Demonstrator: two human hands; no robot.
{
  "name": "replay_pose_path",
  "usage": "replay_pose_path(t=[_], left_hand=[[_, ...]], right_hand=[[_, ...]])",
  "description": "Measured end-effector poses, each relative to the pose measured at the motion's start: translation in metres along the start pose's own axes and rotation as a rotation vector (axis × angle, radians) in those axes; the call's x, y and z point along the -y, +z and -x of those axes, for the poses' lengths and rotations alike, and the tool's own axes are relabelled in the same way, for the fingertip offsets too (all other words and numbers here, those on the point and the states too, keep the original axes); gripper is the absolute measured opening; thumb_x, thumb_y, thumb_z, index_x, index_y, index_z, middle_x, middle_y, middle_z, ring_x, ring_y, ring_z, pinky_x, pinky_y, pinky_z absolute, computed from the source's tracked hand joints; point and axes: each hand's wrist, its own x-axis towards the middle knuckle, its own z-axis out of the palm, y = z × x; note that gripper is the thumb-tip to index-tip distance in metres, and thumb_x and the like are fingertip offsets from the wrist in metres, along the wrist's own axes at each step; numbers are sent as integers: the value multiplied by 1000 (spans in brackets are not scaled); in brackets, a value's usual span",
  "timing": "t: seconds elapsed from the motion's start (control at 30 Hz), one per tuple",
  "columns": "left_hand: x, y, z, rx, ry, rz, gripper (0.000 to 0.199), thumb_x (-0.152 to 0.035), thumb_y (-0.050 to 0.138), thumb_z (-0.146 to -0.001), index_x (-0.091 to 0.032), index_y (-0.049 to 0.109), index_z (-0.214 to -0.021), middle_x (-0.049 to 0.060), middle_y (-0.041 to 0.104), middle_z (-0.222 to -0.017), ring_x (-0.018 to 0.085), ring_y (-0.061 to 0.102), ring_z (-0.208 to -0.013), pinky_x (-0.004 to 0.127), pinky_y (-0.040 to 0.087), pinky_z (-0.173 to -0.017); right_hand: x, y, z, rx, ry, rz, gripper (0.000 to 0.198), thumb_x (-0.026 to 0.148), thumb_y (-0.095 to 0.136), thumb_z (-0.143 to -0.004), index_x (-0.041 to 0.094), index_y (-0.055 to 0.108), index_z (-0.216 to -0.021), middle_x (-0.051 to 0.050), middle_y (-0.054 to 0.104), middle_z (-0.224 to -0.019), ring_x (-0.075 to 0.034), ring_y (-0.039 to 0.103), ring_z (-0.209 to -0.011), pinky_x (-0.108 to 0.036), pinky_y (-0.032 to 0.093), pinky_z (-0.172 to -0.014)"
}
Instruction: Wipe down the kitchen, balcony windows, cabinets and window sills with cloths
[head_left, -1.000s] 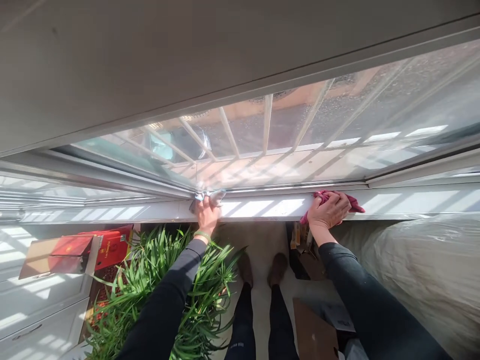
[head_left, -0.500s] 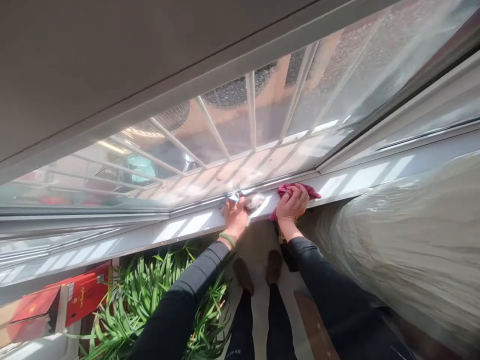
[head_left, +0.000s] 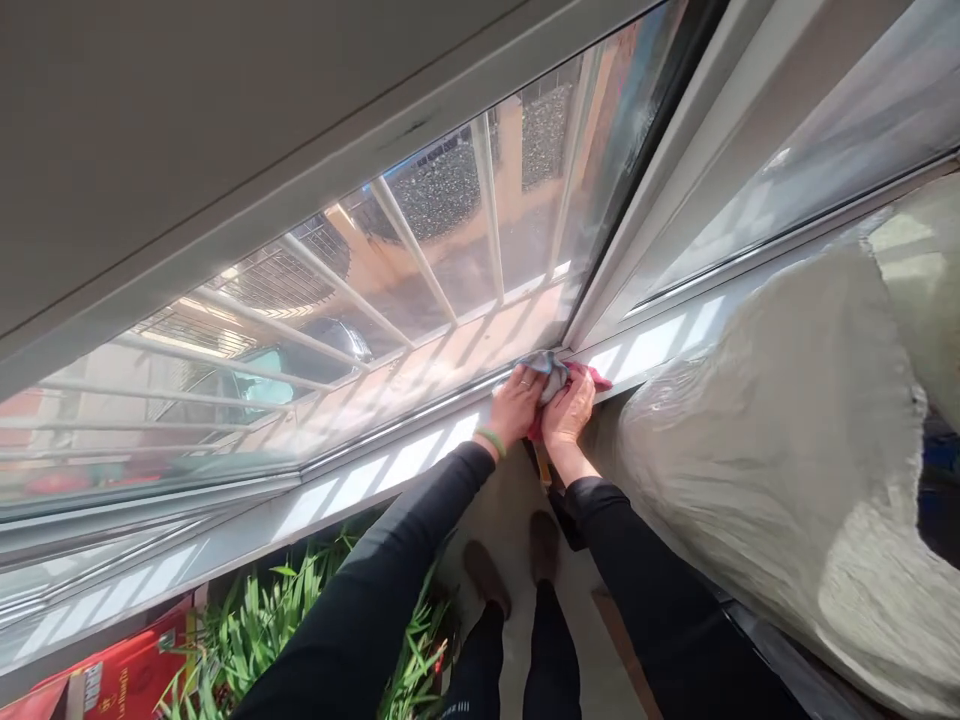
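On the white window sill (head_left: 405,450), close to the corner of the window frame, my two hands are side by side. My left hand (head_left: 517,405), with a green bangle at the wrist, is closed on a bluish-grey cloth (head_left: 546,368). Right beside it, my right hand (head_left: 568,408) grips a dark pink cloth (head_left: 592,378), partly hidden under the fingers. The two cloths touch or nearly touch. Behind them rises the window pane (head_left: 420,330), with white bars outside it.
Below the sill at the left stand a leafy green plant (head_left: 262,630) and a red box (head_left: 135,665). A large plastic-wrapped bulk (head_left: 780,420) fills the right side. A vertical window frame post (head_left: 652,170) rises beside the hands.
My left hand has moved right along the sill with its cloth, up against my right hand. The view has shifted right, showing more of the wrapped bulk.
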Motion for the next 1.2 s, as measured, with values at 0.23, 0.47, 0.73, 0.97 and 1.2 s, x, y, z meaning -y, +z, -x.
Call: replay_pose_path(t=[0.23, 0.47, 0.73, 0.97, 1.2], left_hand=[[-10, 0, -30, -94, 129, -26, 58, -16, 42, -103, -10, 47, -161, 18, 50, -167, 29, 41, -160, 46, 35, -133], [20, -13, -9, -63, 262, -12, 50, -12, 42, -104, -14, 54, -152, 17, 58, -159, 26, 47, -156, 42, 47, -126], [7, -18, -42, -44, 304, 103, 44, -9, 47, -101, -11, 54, -144, 20, 63, -145, 30, 57, -146, 44, 50, -121], [10, -24, -45, -9, 312, 110, 38, -5, 46, -99, -12, 59, -134, 19, 66, -140, 27, 58, -143, 41, 44, -125], [5, -24, -37, 37, 182, 166, 37, -6, 46, -99, -14, 59, -133, 17, 64, -141, 27, 66, -127, 40, 54, -111]], right_hand=[[-19, -12, -28, -47, 42, 88, 43, 12, 44, -85, 16, 63, -122, -20, 63, -140, -30, 56, -134, -52, 45, -118], [-13, -9, -21, 0, 47, 120, 33, 19, 40, -98, 19, 66, -117, -17, 63, -141, -30, 56, -133, -51, 44, -118], [-17, -7, -21, 10, 45, 137, 33, 29, 45, -103, 18, 66, -125, -18, 63, -142, -29, 56, -133, -51, 45, -118], [-16, -5, -19, -6, 66, 111, 33, 29, 42, -104, 18, 66, -124, -18, 64, -141, -30, 56, -132, -53, 46, -118], [-15, -7, -20, 30, 78, 122, 34, 29, 40, -104, 19, 66, -124, -18, 63, -142, -29, 56, -134, -53, 46, -119]])
